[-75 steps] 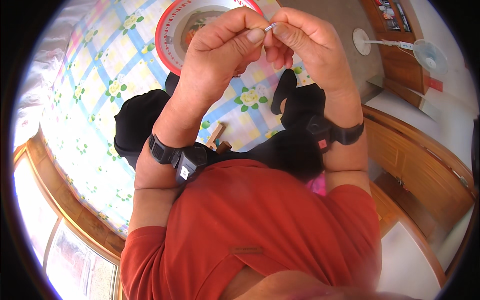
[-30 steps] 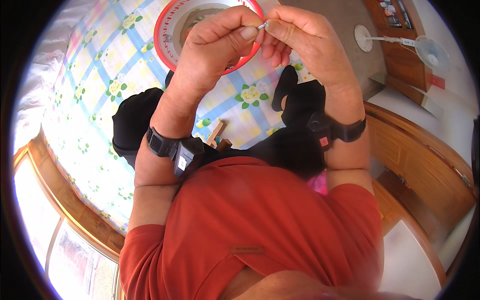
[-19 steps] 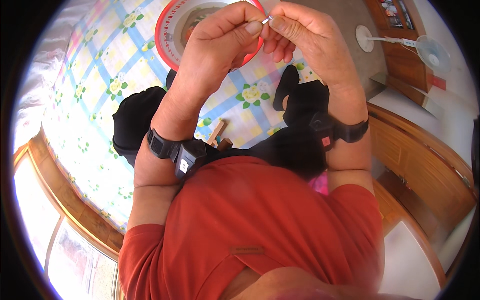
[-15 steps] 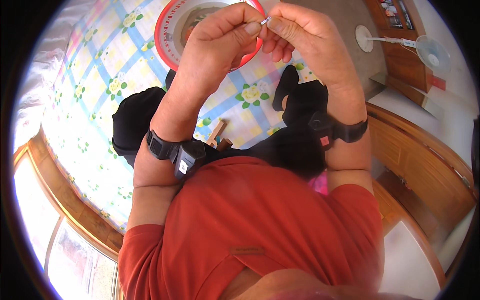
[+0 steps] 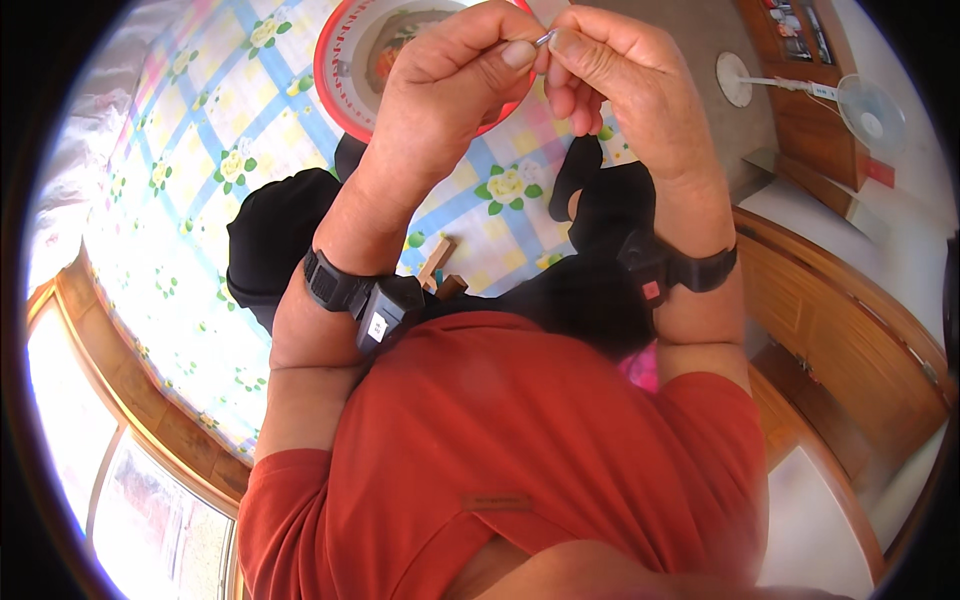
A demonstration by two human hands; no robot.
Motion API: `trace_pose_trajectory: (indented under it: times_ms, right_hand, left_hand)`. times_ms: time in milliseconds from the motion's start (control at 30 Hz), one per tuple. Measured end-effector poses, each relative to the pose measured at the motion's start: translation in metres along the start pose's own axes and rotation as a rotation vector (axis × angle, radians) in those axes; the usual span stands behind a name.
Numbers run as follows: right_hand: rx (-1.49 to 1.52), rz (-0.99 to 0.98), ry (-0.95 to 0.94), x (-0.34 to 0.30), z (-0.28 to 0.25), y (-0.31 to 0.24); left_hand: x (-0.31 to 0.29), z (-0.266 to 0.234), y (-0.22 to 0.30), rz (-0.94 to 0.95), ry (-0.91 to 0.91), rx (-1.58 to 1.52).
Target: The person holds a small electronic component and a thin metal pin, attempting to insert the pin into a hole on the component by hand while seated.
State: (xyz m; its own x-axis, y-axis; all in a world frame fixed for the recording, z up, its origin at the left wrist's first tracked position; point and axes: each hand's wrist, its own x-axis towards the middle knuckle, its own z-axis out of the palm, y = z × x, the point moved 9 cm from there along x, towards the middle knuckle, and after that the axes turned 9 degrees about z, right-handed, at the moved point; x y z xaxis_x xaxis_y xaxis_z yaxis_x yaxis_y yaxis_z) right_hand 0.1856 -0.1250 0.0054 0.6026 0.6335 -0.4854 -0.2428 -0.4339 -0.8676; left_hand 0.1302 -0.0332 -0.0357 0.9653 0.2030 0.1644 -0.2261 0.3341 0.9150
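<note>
My left hand (image 5: 450, 85) and my right hand (image 5: 630, 75) meet at the top of the view, both closed in a pinch. Between their thumbs and forefingers is a small, thin silvery metal piece (image 5: 545, 39). It is too small to tell its kind. My right hand's other fingers curl loosely below it. Behind and under my left hand stands a white basin (image 5: 348, 85) with a red rim, with something greyish and orange inside, partly covered by the hand.
I sit with black-clad legs (image 5: 285, 235) on a flowered cloth (image 5: 505, 187). Small wooden blocks (image 5: 437, 262) lie on it near my lap. To the right are a white standing fan (image 5: 868, 115) and wooden cabinets (image 5: 840, 330). A bright window (image 5: 150, 500) is at lower left.
Both hands have shifted slightly to the right, still pinched together at the small metal piece. Less of the piece shows now between the fingertips.
</note>
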Motion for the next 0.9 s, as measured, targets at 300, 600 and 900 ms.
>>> trace_pose_trajectory:
  times_ms: [300, 600, 900]
  right_hand:
    - [0.007, -0.045, 0.001, 0.002, 0.0, 0.0]
    - [-0.206, -0.149, 0.048, -0.004, 0.001, -0.013]
    - [-0.192, 0.051, 0.033, 0.0, -0.004, -0.001]
  left_hand:
    - [-0.001, 0.001, 0.004, -0.013, 0.053, 0.07]
    - [-0.002, 0.0, 0.004, -0.091, 0.029, 0.066]
    - [-0.001, 0.0, 0.0, -0.124, -0.047, 0.098]
